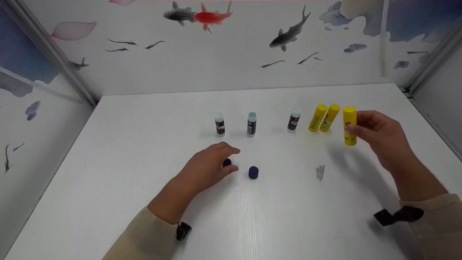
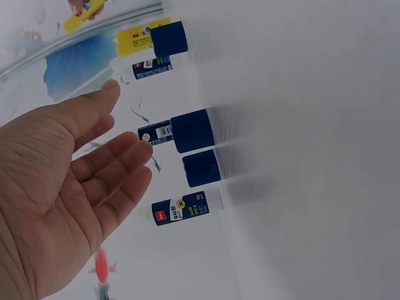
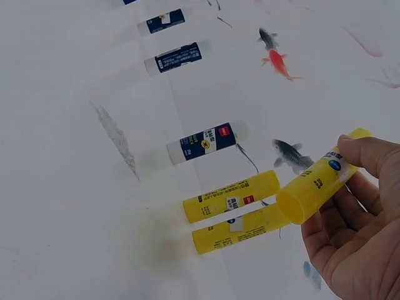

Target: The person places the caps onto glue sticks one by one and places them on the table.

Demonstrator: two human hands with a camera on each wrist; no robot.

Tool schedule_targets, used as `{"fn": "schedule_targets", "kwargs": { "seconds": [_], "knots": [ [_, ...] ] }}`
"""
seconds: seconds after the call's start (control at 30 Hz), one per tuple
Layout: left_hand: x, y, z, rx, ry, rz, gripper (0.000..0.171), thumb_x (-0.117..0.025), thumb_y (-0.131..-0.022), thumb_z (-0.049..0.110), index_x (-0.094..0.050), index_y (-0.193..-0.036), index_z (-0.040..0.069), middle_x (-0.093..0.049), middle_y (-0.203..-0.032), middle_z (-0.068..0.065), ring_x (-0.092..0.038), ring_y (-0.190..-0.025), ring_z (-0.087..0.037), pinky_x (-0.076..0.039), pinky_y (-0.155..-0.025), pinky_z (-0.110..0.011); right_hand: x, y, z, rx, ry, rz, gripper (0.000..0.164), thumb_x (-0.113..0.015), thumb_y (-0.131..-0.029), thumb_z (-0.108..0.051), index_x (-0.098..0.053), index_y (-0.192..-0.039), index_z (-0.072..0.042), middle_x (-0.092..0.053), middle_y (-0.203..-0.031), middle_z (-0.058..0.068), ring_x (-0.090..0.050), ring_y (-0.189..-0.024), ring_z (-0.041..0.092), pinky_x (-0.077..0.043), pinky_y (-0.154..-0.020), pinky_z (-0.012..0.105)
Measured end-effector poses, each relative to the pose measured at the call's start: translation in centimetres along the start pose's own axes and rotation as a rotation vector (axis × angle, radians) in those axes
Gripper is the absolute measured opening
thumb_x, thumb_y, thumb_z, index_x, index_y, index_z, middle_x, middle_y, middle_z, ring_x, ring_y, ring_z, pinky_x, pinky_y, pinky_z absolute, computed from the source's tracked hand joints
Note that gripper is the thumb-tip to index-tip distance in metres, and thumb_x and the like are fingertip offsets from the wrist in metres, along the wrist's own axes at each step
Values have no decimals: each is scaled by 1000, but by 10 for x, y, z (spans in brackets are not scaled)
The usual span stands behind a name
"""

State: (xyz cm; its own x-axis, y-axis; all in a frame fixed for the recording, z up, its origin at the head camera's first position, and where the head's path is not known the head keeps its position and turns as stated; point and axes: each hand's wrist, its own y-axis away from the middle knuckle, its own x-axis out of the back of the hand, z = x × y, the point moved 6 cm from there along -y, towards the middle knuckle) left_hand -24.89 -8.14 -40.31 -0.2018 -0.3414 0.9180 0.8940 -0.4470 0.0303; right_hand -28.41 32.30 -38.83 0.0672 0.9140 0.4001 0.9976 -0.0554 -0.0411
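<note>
My right hand (image 1: 388, 135) pinches a yellow glue stick tube (image 3: 322, 178) between thumb and fingers, raised off the table; a round, hollow-looking end shows in the right wrist view. Just left of it stand two more yellow tubes (image 1: 317, 118). Fingers spread, my left hand (image 1: 205, 166) hovers over the table with nothing in its grasp. A dark blue cap (image 1: 226, 162) shows between its thumb and fingers, and another cap (image 1: 253, 172) sits to the right. The left wrist view has a third cap (image 2: 202, 167), hidden in the head view.
Three uncapped glue sticks with dark blue labels (image 1: 251, 124) stand in a row behind the left hand. A grey smudge (image 1: 320, 172) marks the white table (image 1: 274, 216). Printed panels with fish (image 1: 288, 34) enclose the back and sides.
</note>
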Motion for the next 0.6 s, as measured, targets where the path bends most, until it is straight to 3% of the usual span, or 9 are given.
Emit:
{"fn": "schedule_targets", "kwargs": {
  "seconds": [0.2, 0.6],
  "knots": [
    [-1, -2, -6, 35, -16, -23, 51, -76, -97, 29, -62, -145, 22, -65, -142, -1, -61, -134, -19, -51, -113, -41, 5, -7, 10, -41, 31, 10, 47, -72, -99, -32, -57, -139, -12, -62, -119, -14, -59, -108, 6, -53, -89, 7],
    [-3, -8, -7, 38, -62, -88, 47, -74, -98, 30, -64, -142, 19, -67, -136, -3, -64, -126, -21, -53, -110, -42, 14, -18, 25, -108, 48, 69, 48, -73, -96, -41, -57, -136, -18, -60, -122, -13, -57, -113, 8, -51, -89, 5]
  ]
}}
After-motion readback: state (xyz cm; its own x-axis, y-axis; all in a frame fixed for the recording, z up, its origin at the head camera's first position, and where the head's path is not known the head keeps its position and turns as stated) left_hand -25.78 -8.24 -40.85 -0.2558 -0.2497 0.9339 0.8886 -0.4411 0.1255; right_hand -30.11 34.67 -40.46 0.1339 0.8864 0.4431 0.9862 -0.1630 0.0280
